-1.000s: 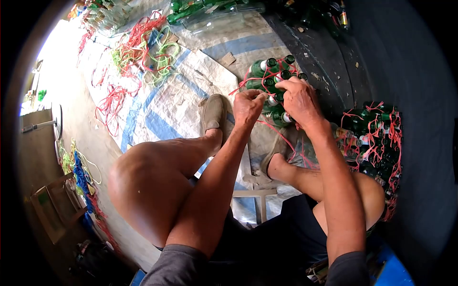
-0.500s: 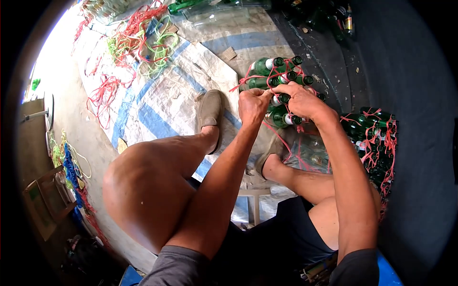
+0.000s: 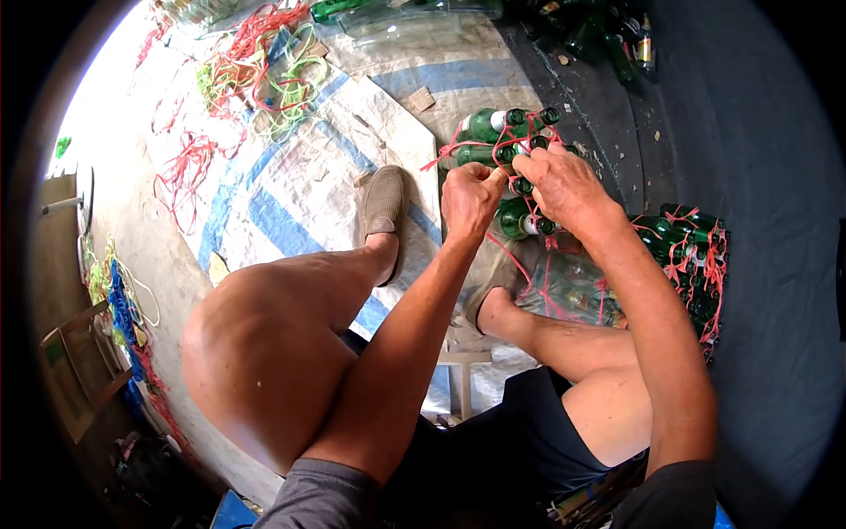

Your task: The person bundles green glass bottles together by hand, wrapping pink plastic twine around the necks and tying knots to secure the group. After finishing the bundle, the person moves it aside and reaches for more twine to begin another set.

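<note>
Several green glass bottles [image 3: 480, 126] lie bundled with their necks toward me, red plastic string [image 3: 450, 152] wound around them. At the near left side of the bundle, my left hand [image 3: 471, 201] is closed in a pinch, with the red string at its fingertips. My right hand [image 3: 568, 187] is bent over the bottle necks on the right, fingers closed; the string runs between the two hands. Its fingertips and part of the bundle are hidden behind the hand. One bottle [image 3: 520, 219] shows below the hands.
Another string-tied stack of green bottles [image 3: 683, 234] stands at the right. Clear bottles [image 3: 577, 286] lie by my right foot. Tangled red and green string [image 3: 264, 75] spreads over the white-and-blue tarp [image 3: 291, 225]. Dark bottles [image 3: 608, 40] lie at the top right.
My right hand has turned and shifted slightly right, its fingers curling in over the bottle necks. My left hand stays nearly in place. The view has shifted slightly.
</note>
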